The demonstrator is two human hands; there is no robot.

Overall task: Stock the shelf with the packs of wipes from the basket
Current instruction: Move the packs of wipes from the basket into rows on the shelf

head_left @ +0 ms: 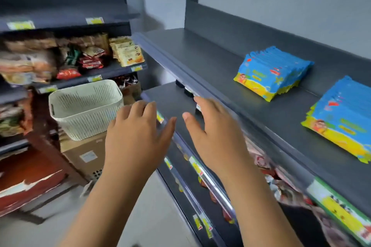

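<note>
Two rows of blue-and-yellow wipes packs stand on the dark top shelf [210, 60] at the right: one row [271, 72] further back, another row [341, 120] nearer me. A pale slatted basket [86, 108] sits on a cardboard box at the left; its inside is hidden from here. My left hand [136, 132] and my right hand [212, 136] are both stretched out in front of me with relaxed fingers, holding nothing. The left hand is just right of the basket's rim, and the right hand is over the front edge of the second shelf.
A cardboard box [84, 154] under the basket stands on the floor. Snack packets [126, 51] fill the dark shelving at the left. Lower shelves at the right carry yellow price tags [196, 166] and red packets. Grey floor lies between the two shelf units.
</note>
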